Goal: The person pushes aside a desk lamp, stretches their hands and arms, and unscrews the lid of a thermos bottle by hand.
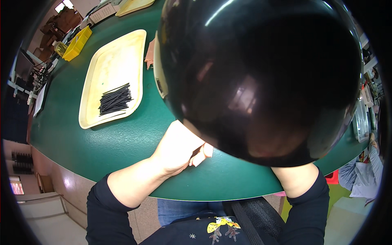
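Observation:
A large glossy black dome [261,81] fills the upper right of the view and hides much of the table. My left hand [181,145] is just below its lower left edge. The fingers curl inward in a closed grip, partly behind the dome, and I cannot make out what is in them. Of my right arm only the wrist and forearm [298,179] show, because the dome covers the hand. To the left, a cream tray [118,53] lies on the green table [122,151]. It holds a pile of thin black strips or tubes [115,100].
A yellow bin [78,43] stands at the table's far left. A small brownish piece [150,54] lies between the tray and dome. Another cream tray [134,5] sits at the back. Clear plastic containers [361,120] are at the right edge.

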`<act>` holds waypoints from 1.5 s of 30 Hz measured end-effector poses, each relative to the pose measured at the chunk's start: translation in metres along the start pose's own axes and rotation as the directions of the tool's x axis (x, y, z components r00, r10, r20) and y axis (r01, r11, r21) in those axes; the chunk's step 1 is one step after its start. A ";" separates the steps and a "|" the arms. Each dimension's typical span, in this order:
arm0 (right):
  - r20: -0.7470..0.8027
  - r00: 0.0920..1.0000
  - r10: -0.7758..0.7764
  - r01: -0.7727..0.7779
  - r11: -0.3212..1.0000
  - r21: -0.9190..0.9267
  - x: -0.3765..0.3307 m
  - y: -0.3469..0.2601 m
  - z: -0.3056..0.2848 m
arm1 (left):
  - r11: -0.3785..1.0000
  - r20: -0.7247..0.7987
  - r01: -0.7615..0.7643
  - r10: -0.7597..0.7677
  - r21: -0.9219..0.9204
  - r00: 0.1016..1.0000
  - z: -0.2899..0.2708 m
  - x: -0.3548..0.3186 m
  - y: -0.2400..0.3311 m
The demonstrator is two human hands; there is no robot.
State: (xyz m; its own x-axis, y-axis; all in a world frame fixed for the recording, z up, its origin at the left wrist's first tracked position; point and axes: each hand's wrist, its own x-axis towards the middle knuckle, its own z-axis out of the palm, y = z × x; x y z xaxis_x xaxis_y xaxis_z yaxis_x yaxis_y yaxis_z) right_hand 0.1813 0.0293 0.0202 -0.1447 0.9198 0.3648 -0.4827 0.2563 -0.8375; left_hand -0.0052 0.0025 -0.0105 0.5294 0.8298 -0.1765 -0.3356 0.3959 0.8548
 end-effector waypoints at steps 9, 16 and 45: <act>-0.002 1.000 -0.008 0.008 1.000 -0.006 -0.004 -0.001 0.000 | 0.934 0.050 0.127 -0.117 -0.332 0.992 -0.004 -0.002 -0.013; -0.007 1.000 -0.014 0.014 1.000 0.002 -0.005 -0.001 0.001 | 0.986 0.058 0.064 -0.056 -0.155 0.997 -0.004 -0.003 -0.019; -0.021 0.983 0.182 -0.180 0.981 0.070 -0.027 0.014 0.007 | 0.823 0.478 -0.262 -0.013 0.504 0.878 0.029 -0.003 -0.004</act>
State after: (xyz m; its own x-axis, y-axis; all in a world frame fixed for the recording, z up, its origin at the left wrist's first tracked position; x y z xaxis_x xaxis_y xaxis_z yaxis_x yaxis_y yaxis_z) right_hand 0.1723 0.0065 0.0012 -0.2119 0.9571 0.1974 -0.5082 0.0646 -0.8588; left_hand 0.0171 -0.0133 0.0015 0.8417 0.5358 0.0666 -0.0216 -0.0898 0.9957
